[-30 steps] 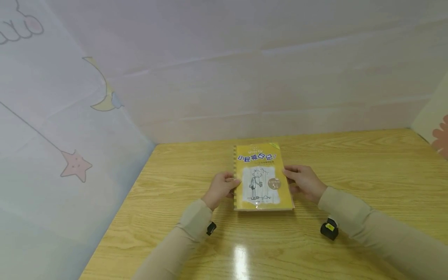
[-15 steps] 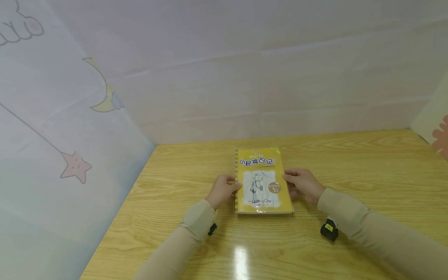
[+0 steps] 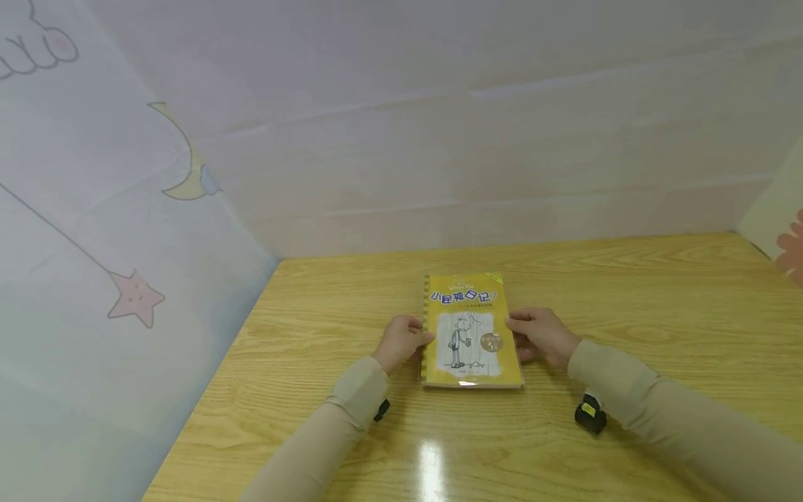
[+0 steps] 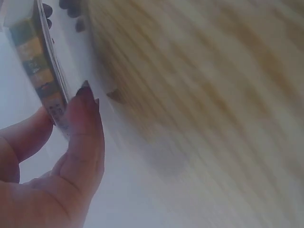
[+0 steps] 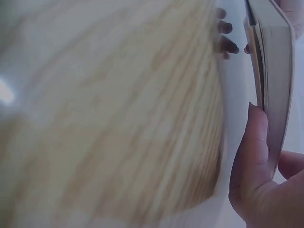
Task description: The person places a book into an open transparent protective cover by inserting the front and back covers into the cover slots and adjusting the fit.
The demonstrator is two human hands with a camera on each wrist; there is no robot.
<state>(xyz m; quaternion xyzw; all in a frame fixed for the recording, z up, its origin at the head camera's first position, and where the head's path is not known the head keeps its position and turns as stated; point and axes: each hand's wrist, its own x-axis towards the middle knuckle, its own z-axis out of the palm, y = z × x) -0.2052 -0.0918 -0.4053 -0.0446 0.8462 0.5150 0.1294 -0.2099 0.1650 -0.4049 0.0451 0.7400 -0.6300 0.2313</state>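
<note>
A yellow paperback book [image 3: 470, 331] with a cartoon figure and Chinese title on its cover is held face up between both hands, its lower edge toward the person. My left hand [image 3: 401, 341] grips the spine side, thumb on the cover edge and fingers underneath. On the opposite side my right hand [image 3: 544, 333] pinches the page-edge side the same way. The checkered spine [image 4: 38, 66] shows in the left wrist view, raised over the tabletop. In the right wrist view the page block [image 5: 278, 71] rests between thumb and fingers. The book's underside is mostly hidden.
The wooden table [image 3: 301, 335] has a glossy top that reflects light near the front. A pale cloth wall [image 3: 477, 153] rises behind it, with a printed moon and star on the left side. Black wrist devices [image 3: 591, 414] sit under both sleeves.
The book has come slightly nearer the person, moving down in the head view and tilting a little flatter. Both hands have moved with it and keep their hold.
</note>
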